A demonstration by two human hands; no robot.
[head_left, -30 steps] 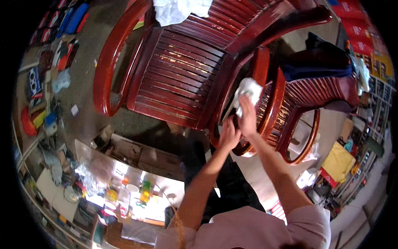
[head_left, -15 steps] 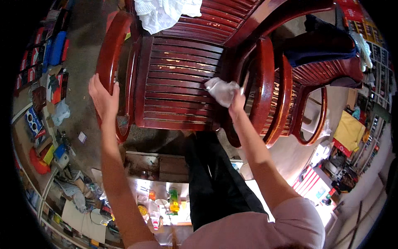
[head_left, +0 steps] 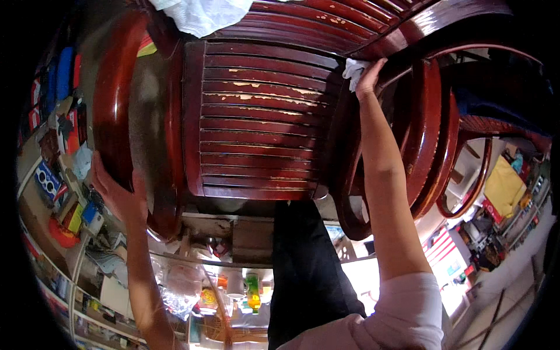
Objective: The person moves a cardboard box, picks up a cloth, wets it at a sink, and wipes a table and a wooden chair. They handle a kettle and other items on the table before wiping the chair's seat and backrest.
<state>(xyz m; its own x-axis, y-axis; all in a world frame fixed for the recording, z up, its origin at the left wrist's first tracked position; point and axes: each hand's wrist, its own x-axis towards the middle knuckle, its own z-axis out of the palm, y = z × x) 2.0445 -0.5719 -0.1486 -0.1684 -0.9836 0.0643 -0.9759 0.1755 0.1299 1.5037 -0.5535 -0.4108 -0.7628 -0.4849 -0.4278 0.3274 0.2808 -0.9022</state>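
Note:
A dark red wooden armchair with a slatted seat [head_left: 256,116] fills the upper middle of the head view. My left hand [head_left: 114,192] grips the front end of its left armrest [head_left: 114,99]. My right hand [head_left: 368,79] reaches over the seat to the inner side of the right armrest [head_left: 420,134] and presses a small white cloth [head_left: 352,69] against the wood. The slats show worn pale patches. A larger white cloth [head_left: 201,14] lies at the top on the chair's back.
A second dark red chair [head_left: 484,116] stands close on the right with a dark blue fabric on it. Cluttered shelves with coloured packages [head_left: 64,175] line the left. A glass-topped low table with bottles [head_left: 233,286] sits below. My dark trousers [head_left: 303,262] are at the seat's front.
My right hand has carried the white cloth farther up along the right armrest. My left hand moved from beside the right one out to the left armrest and now grips it. The view came closer.

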